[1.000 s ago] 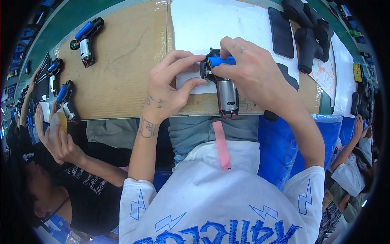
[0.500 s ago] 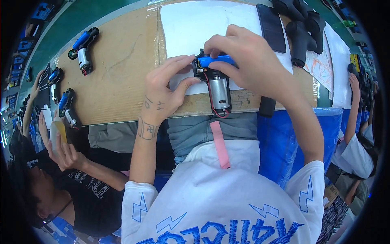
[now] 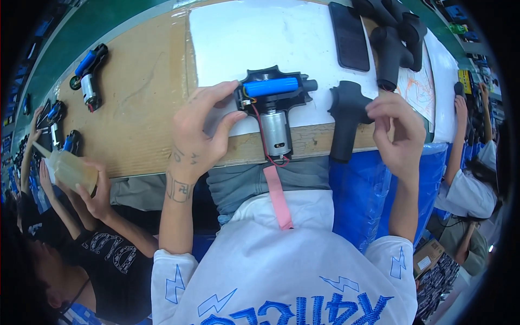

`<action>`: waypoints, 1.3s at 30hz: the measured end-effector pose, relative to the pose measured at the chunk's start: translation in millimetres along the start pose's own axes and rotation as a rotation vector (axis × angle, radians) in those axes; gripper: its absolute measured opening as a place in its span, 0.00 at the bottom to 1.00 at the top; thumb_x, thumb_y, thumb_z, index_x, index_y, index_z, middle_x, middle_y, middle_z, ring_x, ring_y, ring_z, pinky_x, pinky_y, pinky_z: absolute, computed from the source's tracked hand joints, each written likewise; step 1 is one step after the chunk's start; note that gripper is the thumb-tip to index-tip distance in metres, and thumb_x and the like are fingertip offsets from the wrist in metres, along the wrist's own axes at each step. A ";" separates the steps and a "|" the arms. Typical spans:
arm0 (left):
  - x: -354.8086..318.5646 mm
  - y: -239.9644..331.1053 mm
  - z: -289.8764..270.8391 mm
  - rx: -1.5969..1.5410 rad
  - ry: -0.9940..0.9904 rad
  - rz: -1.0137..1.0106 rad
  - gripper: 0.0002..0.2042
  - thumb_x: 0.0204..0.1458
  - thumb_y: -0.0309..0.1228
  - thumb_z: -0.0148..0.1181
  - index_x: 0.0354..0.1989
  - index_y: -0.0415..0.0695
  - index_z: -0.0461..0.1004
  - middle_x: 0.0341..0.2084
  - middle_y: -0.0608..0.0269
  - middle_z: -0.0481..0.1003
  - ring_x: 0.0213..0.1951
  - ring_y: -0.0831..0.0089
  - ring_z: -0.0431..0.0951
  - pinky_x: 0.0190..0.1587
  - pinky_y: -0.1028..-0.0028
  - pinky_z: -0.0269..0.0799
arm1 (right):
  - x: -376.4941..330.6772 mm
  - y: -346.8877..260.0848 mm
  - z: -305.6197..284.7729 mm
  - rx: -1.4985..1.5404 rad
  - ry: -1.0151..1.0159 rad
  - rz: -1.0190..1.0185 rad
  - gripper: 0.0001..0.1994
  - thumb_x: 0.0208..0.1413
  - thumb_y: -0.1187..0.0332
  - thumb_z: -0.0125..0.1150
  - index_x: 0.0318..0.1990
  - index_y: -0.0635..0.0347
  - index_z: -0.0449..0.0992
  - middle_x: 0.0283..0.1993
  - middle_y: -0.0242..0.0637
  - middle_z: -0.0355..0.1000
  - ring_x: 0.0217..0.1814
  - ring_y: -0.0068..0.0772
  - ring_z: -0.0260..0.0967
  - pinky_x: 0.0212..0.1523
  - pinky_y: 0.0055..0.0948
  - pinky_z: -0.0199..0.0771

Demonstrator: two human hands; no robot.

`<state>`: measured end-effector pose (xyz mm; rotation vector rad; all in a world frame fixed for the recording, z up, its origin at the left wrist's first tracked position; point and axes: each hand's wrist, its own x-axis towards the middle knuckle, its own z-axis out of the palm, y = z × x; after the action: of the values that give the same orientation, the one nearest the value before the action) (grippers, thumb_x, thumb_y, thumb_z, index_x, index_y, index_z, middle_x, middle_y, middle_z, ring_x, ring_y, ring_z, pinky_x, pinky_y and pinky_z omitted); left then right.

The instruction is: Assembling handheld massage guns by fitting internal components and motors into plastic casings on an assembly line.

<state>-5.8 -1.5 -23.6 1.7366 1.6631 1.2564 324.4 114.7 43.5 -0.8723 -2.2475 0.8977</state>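
Observation:
On the white sheet in front of me lies an open black massage gun half-shell, holding a blue battery, a silver motor and thin red wires. My left hand grips the shell's left end between thumb and forefinger. To the right lies a black matching shell piece, its handle reaching over the table edge. My right hand is at that piece's right end, fingers bent and apart, fingertips at or touching it; a firm hold is not visible.
A dark phone lies on the sheet, with several black shells right of it. More motor assemblies sit at the table's left. A co-worker's hand holds a translucent bottle. A blue plastic-lined bin stands below the right table edge.
My right hand has let go of the blue battery and moved right to the loose shell piece. My left hand stays at the half-shell's left end. The view has shifted slightly.

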 end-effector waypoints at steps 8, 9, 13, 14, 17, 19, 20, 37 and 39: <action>-8.2 -2.2 -3.3 0.019 -0.004 -0.117 0.21 0.51 0.17 0.67 0.56 0.38 0.79 0.44 0.56 0.81 0.41 0.67 0.78 0.48 0.71 0.75 | -5.5 4.4 8.5 1.119 -0.153 0.183 0.21 0.45 0.80 0.63 0.49 0.56 0.71 0.57 0.47 0.63 0.31 0.14 0.56 0.40 0.20 0.63; -6.8 -1.6 -3.3 0.002 -0.008 -0.108 0.21 0.51 0.17 0.67 0.56 0.38 0.79 0.44 0.56 0.81 0.41 0.67 0.78 0.48 0.71 0.75 | -3.1 7.7 8.8 1.230 -0.200 0.161 0.22 0.45 0.81 0.62 0.50 0.55 0.71 0.57 0.47 0.63 0.31 0.14 0.55 0.39 0.20 0.63; -7.0 -0.4 -5.4 0.019 0.000 -0.140 0.21 0.51 0.17 0.67 0.56 0.38 0.79 0.43 0.57 0.81 0.41 0.68 0.78 0.48 0.71 0.75 | -4.0 3.8 11.4 1.331 -0.200 0.199 0.22 0.47 0.81 0.63 0.51 0.54 0.69 0.55 0.46 0.63 0.30 0.14 0.55 0.37 0.21 0.63; -7.7 -0.6 -4.7 0.007 0.004 -0.137 0.21 0.51 0.17 0.68 0.56 0.38 0.79 0.43 0.57 0.81 0.41 0.68 0.78 0.48 0.71 0.75 | -4.9 2.6 12.1 1.283 -0.160 0.262 0.22 0.48 0.81 0.64 0.50 0.53 0.69 0.54 0.45 0.63 0.30 0.14 0.55 0.37 0.20 0.63; -6.7 2.0 -3.8 0.003 0.009 -0.126 0.22 0.49 0.17 0.69 0.56 0.39 0.80 0.41 0.56 0.81 0.39 0.67 0.78 0.47 0.71 0.75 | -4.1 6.5 19.3 1.020 0.012 0.263 0.19 0.51 0.82 0.65 0.48 0.53 0.69 0.50 0.43 0.66 0.33 0.17 0.58 0.39 0.16 0.64; -1.5 2.5 -0.2 -0.007 0.001 -0.092 0.22 0.48 0.18 0.70 0.55 0.40 0.80 0.40 0.55 0.81 0.39 0.66 0.79 0.46 0.71 0.75 | -7.6 11.8 1.1 0.837 0.009 0.347 0.19 0.50 0.78 0.67 0.49 0.55 0.71 0.56 0.48 0.69 0.42 0.22 0.62 0.44 0.21 0.66; 0.5 0.9 -0.2 -0.004 0.005 -0.063 0.22 0.48 0.19 0.72 0.55 0.41 0.81 0.40 0.54 0.82 0.39 0.65 0.81 0.46 0.70 0.76 | -6.8 12.8 -0.9 0.657 -0.013 0.301 0.21 0.48 0.76 0.68 0.51 0.58 0.73 0.60 0.49 0.69 0.45 0.24 0.64 0.47 0.24 0.67; 3.1 -6.3 -5.5 -0.118 -0.008 -0.134 0.23 0.46 0.22 0.74 0.54 0.42 0.82 0.39 0.54 0.83 0.38 0.65 0.82 0.46 0.69 0.78 | 17.3 -30.0 -5.6 -0.402 -0.465 0.144 0.58 0.25 0.56 0.85 0.73 0.55 0.67 0.78 0.55 0.56 0.79 0.60 0.56 0.76 0.48 0.55; 5.6 -8.6 -4.7 -0.132 -0.010 -0.081 0.22 0.47 0.22 0.73 0.54 0.42 0.82 0.38 0.54 0.83 0.38 0.65 0.82 0.45 0.69 0.78 | 29.1 -33.3 -13.3 -0.289 -0.401 0.024 0.60 0.22 0.54 0.85 0.73 0.62 0.66 0.77 0.55 0.58 0.79 0.56 0.58 0.74 0.44 0.58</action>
<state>-15.3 4.2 -26.5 1.5797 1.5914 1.2877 303.2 122.3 83.9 -0.9086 -2.7704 0.8282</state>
